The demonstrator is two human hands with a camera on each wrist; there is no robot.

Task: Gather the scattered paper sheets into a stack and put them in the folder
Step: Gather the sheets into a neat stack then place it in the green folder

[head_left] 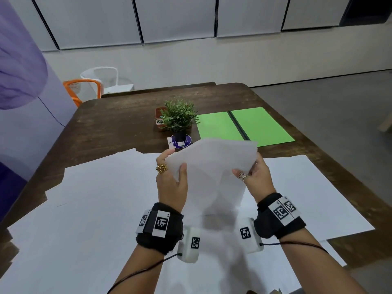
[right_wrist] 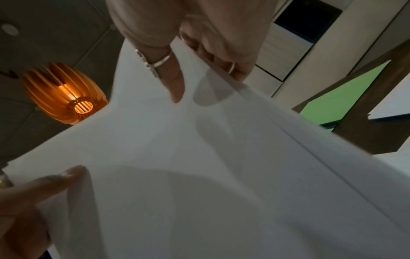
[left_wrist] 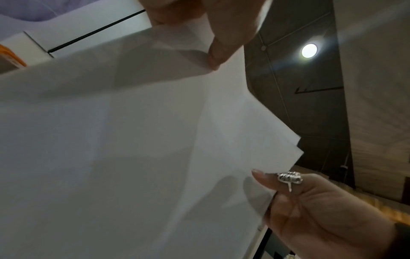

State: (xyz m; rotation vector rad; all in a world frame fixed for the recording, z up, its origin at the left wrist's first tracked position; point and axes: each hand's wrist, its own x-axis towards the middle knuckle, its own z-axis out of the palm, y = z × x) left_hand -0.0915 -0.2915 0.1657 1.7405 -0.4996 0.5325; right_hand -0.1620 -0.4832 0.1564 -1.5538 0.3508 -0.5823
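Note:
Both hands hold up a loose bundle of white paper sheets (head_left: 214,166) above the table, edges not aligned. My left hand (head_left: 171,177) pinches the bundle's left edge, thumb on the near face. My right hand (head_left: 252,172) pinches the right edge, thumb in front, fingers behind. The sheets (left_wrist: 155,140) fill the left wrist view, as the sheets (right_wrist: 199,166) also do in the right wrist view. More white sheets (head_left: 95,198) lie spread over the near table. An open green folder (head_left: 244,126) lies flat at the far right of the table.
A small potted plant (head_left: 179,117) stands on a round coaster left of the folder, with a small red box (head_left: 159,116) behind it. The dark wooden table (head_left: 118,124) is bare at its far left. Orange and white chairs (head_left: 95,83) stand beyond it.

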